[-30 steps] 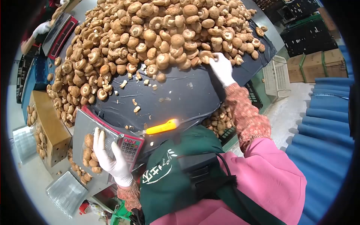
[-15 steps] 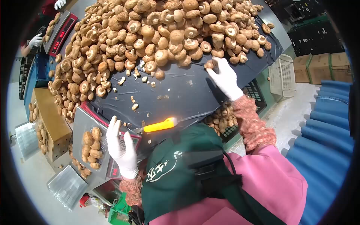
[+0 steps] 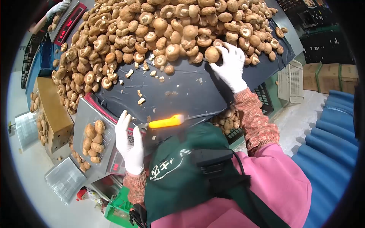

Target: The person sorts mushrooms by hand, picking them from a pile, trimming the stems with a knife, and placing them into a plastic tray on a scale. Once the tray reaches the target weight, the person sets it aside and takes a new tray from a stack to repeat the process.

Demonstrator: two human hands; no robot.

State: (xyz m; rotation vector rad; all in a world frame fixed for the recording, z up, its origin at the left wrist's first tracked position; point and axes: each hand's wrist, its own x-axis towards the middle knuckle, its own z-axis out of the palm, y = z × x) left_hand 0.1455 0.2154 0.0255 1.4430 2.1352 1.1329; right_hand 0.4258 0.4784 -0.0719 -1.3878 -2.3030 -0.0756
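Observation:
My right hand (image 3: pixel 230 68), in a white glove, has its thumb and fingers around a round brown mushroom (image 3: pixel 212 54) at the front edge of the large mushroom pile (image 3: pixel 173 34). White-gloved too, my left hand (image 3: pixel 129 146) is held with fingers apart and nothing in it, beside the scale (image 3: pixel 116 161). On that scale a clear tray (image 3: pixel 106 141) holds several mushrooms (image 3: pixel 93 141). A knife with a yellow handle (image 3: pixel 166 122) lies on the dark sheet (image 3: pixel 186 91) to the right of my left hand.
Cut stem pieces (image 3: pixel 141 101) dot the dark sheet. A cardboard box (image 3: pixel 55 117) and stacked clear trays (image 3: pixel 65 180) are at the left. At the upper left, a co-worker's gloved hand (image 3: pixel 59 8) is by another scale (image 3: pixel 69 23). A white basket (image 3: pixel 290 81) stands at the right.
My right hand has moved up toward the pile and now grips a larger round mushroom; the small piece it held is gone from it. The co-worker's hands have shifted by the far scale.

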